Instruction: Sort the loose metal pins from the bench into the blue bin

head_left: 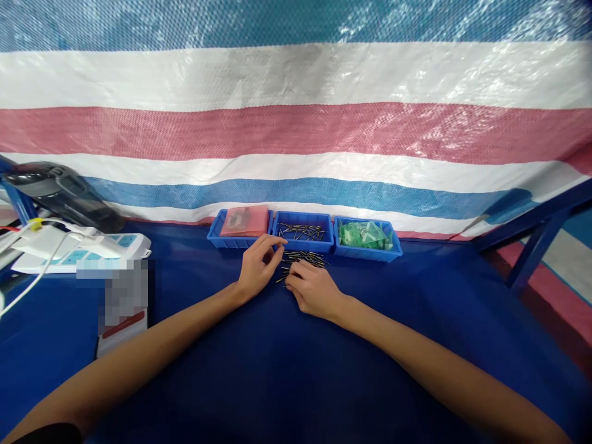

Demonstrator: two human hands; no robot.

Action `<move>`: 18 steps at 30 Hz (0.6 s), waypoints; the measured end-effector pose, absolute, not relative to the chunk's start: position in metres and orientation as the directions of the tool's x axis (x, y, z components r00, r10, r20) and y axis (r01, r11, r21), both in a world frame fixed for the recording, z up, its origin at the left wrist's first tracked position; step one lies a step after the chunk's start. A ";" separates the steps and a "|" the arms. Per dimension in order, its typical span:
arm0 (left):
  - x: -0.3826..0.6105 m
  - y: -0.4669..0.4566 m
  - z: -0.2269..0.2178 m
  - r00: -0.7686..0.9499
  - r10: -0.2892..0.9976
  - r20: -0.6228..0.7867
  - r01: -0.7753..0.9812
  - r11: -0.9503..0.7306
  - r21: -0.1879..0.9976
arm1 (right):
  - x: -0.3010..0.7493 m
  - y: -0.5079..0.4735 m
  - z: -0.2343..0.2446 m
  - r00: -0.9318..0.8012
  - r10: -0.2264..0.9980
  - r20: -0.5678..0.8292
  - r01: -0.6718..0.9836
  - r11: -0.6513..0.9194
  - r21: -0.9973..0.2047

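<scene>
On the blue-covered bench (296, 370), against the striped tarpaulin (296, 123), you have three blue bins: left bin (240, 231) holding a reddish packet, middle bin (303, 233) holding loose metal pins, right bin (367, 239) holding green bagged parts. Just before the middle bin lies a scatter of pins (303, 258); your left hand (259, 268) rests beside it, fingers loosely curled, and your right hand (314, 290) pinches at the pile's near edge, whether holding a pin cannot be told. Best taken singly, from the edge.

We see thin, shiny metal pins (303, 257) on smooth, matt blue cloth (277, 370). The three trays (303, 245) look like glossy blue plastic. Behind them, the striped tarpaulin (296, 123) is woven plastic with a sheen.
</scene>
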State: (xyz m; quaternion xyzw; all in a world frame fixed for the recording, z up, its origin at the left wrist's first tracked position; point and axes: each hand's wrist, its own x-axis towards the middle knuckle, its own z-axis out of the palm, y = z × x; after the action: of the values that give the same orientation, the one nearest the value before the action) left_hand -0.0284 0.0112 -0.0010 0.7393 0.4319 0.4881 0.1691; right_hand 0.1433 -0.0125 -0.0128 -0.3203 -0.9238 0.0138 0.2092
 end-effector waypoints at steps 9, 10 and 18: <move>-0.029 0.011 -0.002 0.157 0.791 0.591 0.464 -0.587 0.663 | 0.141 -0.010 -0.013 -0.669 0.572 0.475 0.557 0.809 -0.189; -0.029 0.011 -0.002 0.155 0.791 0.592 0.461 -0.588 0.664 | 0.141 -0.009 -0.013 -0.618 0.598 0.511 0.556 0.792 -0.253; -0.031 0.011 -0.006 0.182 0.783 0.595 0.454 -0.604 0.655 | 0.145 -0.005 -0.011 -0.217 0.837 0.503 0.431 0.544 -0.719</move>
State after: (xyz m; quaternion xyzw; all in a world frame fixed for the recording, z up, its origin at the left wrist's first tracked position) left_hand -0.0311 0.0113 -0.0056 0.7501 0.4122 0.4890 0.1682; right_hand 0.1454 -0.0048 -0.0108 -0.4235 -0.7484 0.2200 0.4605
